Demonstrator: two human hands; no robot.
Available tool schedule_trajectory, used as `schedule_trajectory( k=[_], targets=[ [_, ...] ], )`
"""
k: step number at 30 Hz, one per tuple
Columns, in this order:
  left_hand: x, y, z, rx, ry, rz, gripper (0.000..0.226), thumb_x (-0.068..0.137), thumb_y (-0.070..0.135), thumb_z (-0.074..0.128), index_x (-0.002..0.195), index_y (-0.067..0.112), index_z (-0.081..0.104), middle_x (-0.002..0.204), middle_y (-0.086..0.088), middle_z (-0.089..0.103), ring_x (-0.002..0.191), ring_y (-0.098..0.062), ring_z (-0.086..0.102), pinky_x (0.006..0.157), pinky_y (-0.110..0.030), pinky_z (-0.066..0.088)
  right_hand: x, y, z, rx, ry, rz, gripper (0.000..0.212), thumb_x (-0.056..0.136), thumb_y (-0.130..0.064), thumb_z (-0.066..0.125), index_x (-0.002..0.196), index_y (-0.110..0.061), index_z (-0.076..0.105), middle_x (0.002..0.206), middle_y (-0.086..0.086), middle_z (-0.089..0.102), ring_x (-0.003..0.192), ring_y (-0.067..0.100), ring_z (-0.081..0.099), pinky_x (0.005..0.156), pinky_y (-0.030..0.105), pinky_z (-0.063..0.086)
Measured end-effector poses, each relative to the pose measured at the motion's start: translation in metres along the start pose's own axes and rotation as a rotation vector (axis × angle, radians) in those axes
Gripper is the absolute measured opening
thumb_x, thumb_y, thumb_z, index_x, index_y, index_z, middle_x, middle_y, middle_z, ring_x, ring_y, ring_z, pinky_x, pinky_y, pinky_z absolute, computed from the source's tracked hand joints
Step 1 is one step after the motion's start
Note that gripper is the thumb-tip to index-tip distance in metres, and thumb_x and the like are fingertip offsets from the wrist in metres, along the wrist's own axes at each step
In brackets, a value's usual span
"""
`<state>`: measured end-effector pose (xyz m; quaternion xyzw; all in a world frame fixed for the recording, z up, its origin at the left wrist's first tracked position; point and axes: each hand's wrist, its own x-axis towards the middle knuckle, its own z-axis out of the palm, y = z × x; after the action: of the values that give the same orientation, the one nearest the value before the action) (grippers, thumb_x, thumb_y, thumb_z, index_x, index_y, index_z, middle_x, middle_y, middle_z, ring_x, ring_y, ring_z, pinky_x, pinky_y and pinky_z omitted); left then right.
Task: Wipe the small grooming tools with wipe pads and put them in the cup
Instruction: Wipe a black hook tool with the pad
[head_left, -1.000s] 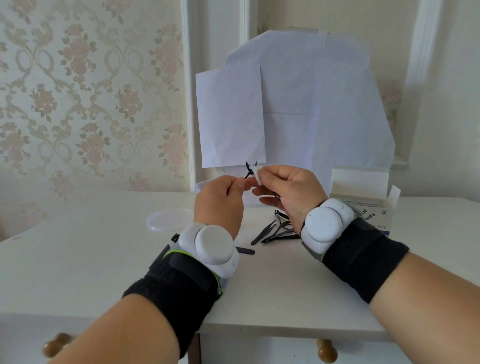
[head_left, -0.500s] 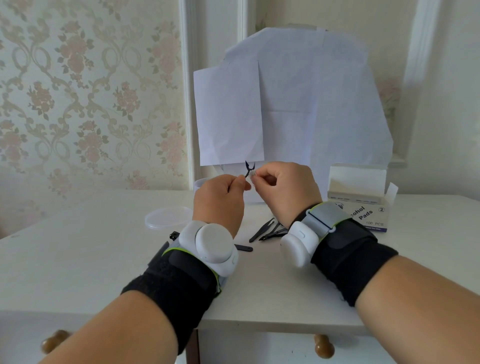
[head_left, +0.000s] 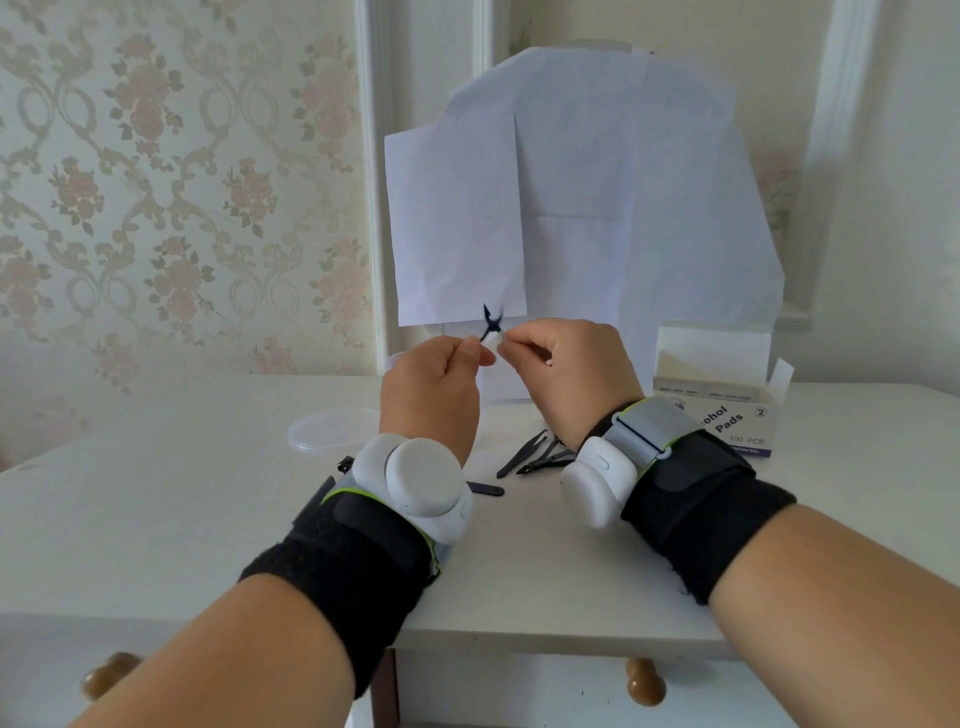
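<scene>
left hand pinches the tool, right hand pinches the pad just under its tips; those points could nick a finger.

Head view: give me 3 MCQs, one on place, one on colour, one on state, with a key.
1. Where is the pads box?
A. on the table, right of the hands
B. on the floor
C. in the left hand

2. What colour is the tool being held up?
A. red
B. dark
C. yellow

3. How is the box's lid?
A. taped shut
B. missing
C. flipped open

Key:
1 A, it stands on the table beyond the right hand.
2 B, its tips show dark against the paper above the left hand, with a white pad at the right fingertips.
3 C, the flap stands up.
</scene>
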<state>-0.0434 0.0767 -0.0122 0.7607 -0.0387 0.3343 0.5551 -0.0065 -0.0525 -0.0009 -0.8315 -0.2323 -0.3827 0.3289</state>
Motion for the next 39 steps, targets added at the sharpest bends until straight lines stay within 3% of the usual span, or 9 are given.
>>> schedule_trajectory(
  k=[3, 7, 11, 13, 17, 22, 30, 35, 39],
  targets=[
    [0.0, 0.0, 0.001, 0.002, -0.033, -0.009, 0.029, 0.099, 0.03, 0.046, 0.085, 0.023, 0.069, 0.067, 0.006, 0.052, 0.059, -0.015, 0.049, 0.073, -0.043, 0.056, 0.001, 0.001, 0.001, 0.024, 0.028, -0.054, 0.02, 0.094, -0.03, 0.06, 0.082, -0.018, 0.071, 0.065, -0.001, 0.063, 0.066, 0.022, 0.057, 0.067, 0.039, 0.052],
    [0.001, -0.001, -0.001, -0.022, 0.051, 0.023, 0.03, 0.099, 0.025, 0.043, 0.077, 0.025, 0.063, 0.063, 0.009, 0.05, 0.057, -0.016, 0.046, 0.062, -0.029, 0.041, 0.002, 0.005, 0.002, 0.053, -0.001, 0.009, 0.02, 0.094, -0.033, 0.061, 0.082, -0.021, 0.071, 0.065, -0.001, 0.064, 0.067, 0.023, 0.058, 0.068, 0.039, 0.052],
    [0.003, -0.002, -0.002, -0.074, 0.121, 0.015, 0.031, 0.1, 0.029, 0.042, 0.079, 0.023, 0.064, 0.063, 0.006, 0.051, 0.054, -0.016, 0.046, 0.053, -0.023, 0.039, 0.002, 0.005, 0.0, 0.16, -0.018, 0.09, 0.016, 0.094, -0.03, 0.061, 0.09, -0.023, 0.074, 0.077, -0.002, 0.072, 0.075, 0.018, 0.068, 0.075, 0.031, 0.055],
    [0.003, -0.002, -0.002, -0.073, 0.125, 0.019, 0.031, 0.101, 0.029, 0.042, 0.08, 0.022, 0.064, 0.063, 0.005, 0.05, 0.054, -0.017, 0.046, 0.05, -0.023, 0.037, 0.001, 0.003, -0.002, 0.283, -0.033, 0.135, 0.014, 0.095, -0.025, 0.062, 0.092, -0.02, 0.075, 0.077, -0.002, 0.072, 0.068, 0.014, 0.07, 0.071, 0.023, 0.055],
    [0.0, 0.002, -0.005, -0.118, 0.088, 0.001, 0.026, 0.099, 0.027, 0.046, 0.087, 0.018, 0.067, 0.061, -0.002, 0.054, 0.047, -0.011, 0.048, 0.037, -0.017, 0.037, -0.001, 0.003, -0.005, 0.471, -0.031, 0.184, 0.016, 0.096, -0.022, 0.061, 0.097, -0.014, 0.075, 0.071, 0.004, 0.067, 0.053, 0.013, 0.061, 0.056, 0.023, 0.056],
    [-0.005, 0.008, -0.006, -0.226, 0.076, -0.004, 0.019, 0.095, 0.035, 0.056, 0.095, 0.021, 0.068, 0.078, 0.004, 0.069, 0.067, -0.005, 0.068, 0.046, -0.019, 0.05, 0.0, 0.005, -0.007, 0.541, -0.019, 0.208, 0.015, 0.096, -0.018, 0.061, 0.088, -0.022, 0.073, 0.065, -0.001, 0.059, 0.05, 0.01, 0.05, 0.05, 0.022, 0.049],
    [0.0, 0.004, -0.011, -0.329, 0.06, -0.083, 0.01, 0.092, 0.021, 0.063, 0.093, 0.014, 0.069, 0.07, 0.003, 0.072, 0.066, -0.012, 0.071, 0.056, -0.023, 0.054, -0.001, 0.004, -0.004, 0.58, -0.048, 0.212, 0.011, 0.093, -0.015, 0.065, 0.091, -0.018, 0.076, 0.068, 0.0, 0.065, 0.052, 0.01, 0.055, 0.052, 0.023, 0.05],
    [0.002, 0.005, -0.01, -0.427, 0.064, -0.14, 0.013, 0.097, 0.014, 0.055, 0.098, 0.005, 0.066, 0.076, -0.006, 0.072, 0.063, -0.013, 0.07, 0.062, -0.024, 0.058, -0.002, 0.004, -0.005, 0.56, -0.009, 0.191, 0.014, 0.093, -0.017, 0.065, 0.092, -0.021, 0.078, 0.075, -0.001, 0.073, 0.058, 0.012, 0.063, 0.055, 0.025, 0.054],
    [0.003, 0.006, -0.009, -0.519, 0.056, -0.17, 0.011, 0.1, 0.013, 0.048, 0.093, 0.012, 0.058, 0.079, -0.006, 0.073, 0.067, -0.015, 0.072, 0.063, -0.024, 0.057, -0.002, 0.003, -0.007, 0.585, -0.035, 0.204, 0.015, 0.095, -0.015, 0.063, 0.094, -0.018, 0.078, 0.078, 0.002, 0.075, 0.062, 0.015, 0.067, 0.058, 0.026, 0.056]
  ],
)
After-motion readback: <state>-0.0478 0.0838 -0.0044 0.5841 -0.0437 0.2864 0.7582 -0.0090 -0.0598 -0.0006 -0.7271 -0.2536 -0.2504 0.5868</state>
